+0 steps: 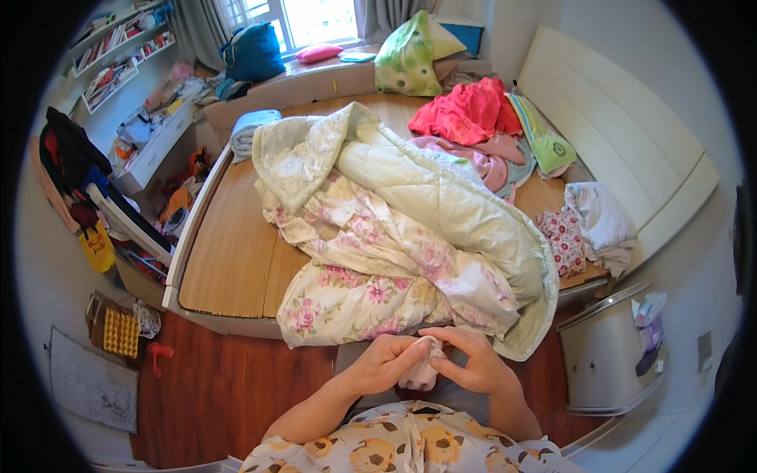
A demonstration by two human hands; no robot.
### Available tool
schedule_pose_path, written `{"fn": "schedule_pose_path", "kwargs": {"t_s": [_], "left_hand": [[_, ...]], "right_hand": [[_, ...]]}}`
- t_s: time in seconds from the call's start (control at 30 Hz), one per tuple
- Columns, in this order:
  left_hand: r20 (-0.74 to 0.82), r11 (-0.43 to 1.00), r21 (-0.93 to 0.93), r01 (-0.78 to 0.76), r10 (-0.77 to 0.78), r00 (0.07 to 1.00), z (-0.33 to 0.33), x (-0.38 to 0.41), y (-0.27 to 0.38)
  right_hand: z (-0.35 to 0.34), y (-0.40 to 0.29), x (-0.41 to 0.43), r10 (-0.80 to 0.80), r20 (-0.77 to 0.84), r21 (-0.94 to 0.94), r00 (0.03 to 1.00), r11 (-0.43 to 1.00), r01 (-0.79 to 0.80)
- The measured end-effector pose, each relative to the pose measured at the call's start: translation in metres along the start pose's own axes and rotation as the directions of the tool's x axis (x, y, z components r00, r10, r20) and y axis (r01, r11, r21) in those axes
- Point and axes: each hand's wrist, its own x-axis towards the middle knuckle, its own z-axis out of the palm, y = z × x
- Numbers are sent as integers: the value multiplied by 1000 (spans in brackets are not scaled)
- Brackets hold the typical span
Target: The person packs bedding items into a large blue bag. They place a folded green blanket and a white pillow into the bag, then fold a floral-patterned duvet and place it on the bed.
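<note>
Close to my lap, both hands grip a small pale cloth, which hangs bunched below the fingers. My left hand pinches its top edge from one side. From the other, my right hand holds the same edge, thumb and forefinger meeting the fabric. What kind of cloth it is cannot be made out. Just beyond my hands, a pale green quilt lies folded over on the bed, together with a white fabric cover printed with pink flowers. The cover's near edge drapes over the side of the bed.
The bed base has bare wooden boards at left and a cream headboard at right. Red bedding, a green pillow and folded clothes lie near it. A bedside cabinet stands at right; a rolled blue blanket sits far left.
</note>
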Motion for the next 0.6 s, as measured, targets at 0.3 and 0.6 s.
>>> {"fn": "schedule_pose_path", "kwargs": {"t_s": [0.3,0.6], "left_hand": [[-8,986,166,-29,31,999,-20,-3,-2],[-53,994,61,-87,91,994,-31,-10,5]], "right_hand": [[10,8,3,234,87,393,968,885,-249],[22,-1,21,88,-60,130,994,988,-80]]}}
